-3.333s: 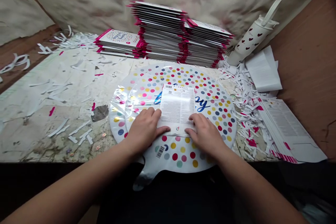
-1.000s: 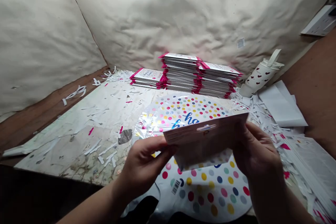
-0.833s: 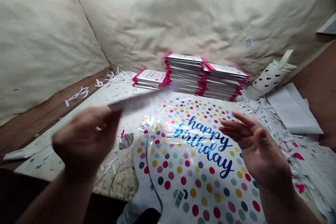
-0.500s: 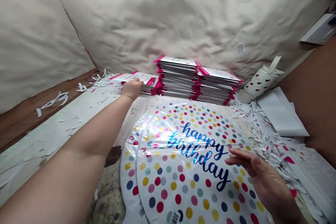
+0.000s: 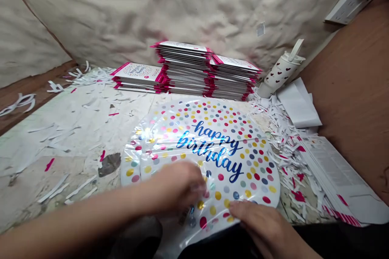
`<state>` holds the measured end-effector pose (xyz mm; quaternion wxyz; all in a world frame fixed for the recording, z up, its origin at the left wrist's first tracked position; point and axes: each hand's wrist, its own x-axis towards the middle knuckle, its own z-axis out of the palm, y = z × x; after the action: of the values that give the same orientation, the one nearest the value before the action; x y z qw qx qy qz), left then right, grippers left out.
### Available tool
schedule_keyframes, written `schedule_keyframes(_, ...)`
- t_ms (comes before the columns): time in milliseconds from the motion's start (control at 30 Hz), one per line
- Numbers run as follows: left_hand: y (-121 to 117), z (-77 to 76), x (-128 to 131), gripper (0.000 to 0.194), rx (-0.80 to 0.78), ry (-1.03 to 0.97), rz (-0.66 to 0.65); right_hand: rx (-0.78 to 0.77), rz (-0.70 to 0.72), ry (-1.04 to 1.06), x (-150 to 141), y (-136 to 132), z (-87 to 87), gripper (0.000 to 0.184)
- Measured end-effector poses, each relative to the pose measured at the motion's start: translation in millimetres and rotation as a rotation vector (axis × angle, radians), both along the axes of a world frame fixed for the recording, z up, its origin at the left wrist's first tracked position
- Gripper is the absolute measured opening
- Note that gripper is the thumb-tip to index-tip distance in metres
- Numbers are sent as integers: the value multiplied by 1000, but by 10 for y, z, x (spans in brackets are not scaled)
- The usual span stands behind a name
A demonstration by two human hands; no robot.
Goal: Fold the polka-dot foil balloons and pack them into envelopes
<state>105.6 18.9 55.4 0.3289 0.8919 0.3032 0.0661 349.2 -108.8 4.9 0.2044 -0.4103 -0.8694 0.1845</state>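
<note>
1. On the stained worktop point(image 5: 51, 137), a foil "happy birthday" balloon point(image 5: 212, 145) lies flat, dotted face up, directly under both hands. A second foil balloon point(image 5: 130, 170) shows beneath it at the left.
2. Left hand point(image 5: 179, 186): curled and blurred, over the lower middle of the upper balloon. Whether it grasps anything cannot be determined.
3. Right hand point(image 5: 258, 224): fingers extended and relaxed, resting on the balloon's lower rim, gripping nothing.
4. Just beyond the balloons: stacked pink-edged flat packs point(image 5: 185, 68).
5. To the right: paper shreds point(image 5: 288, 158), printed sheets point(image 5: 334, 174), and a heart-print bottle point(image 5: 281, 73) lying tilted.
</note>
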Motion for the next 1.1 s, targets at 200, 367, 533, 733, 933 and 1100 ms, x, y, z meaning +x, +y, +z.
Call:
schedule_keyframes(200,-811,-378,110,20,-24,100,-119,-289,-151,119,-16,-11,114,31)
schedule_keyframes(367,-452,-385,109,9,-500,73,69,-479,-174,130,64,23,173,17)
schedule_keyframes(533,-316,-301,248,21,-705,77,138,-525,-193,29,-114,141,321,54)
schedule_keyframes(733,-546,-70,-83,37,42,253,63,-284,-295,-7,-403,190,200,22)
schedule_keyframes(933,-354,121,-846,56,540,242,336,-142,-461,272,-274,140,229,17)
schedule_keyframes(1100,-185,-283,-782,63,403,175,-11,64,-131,103,-289,-61,41,46)
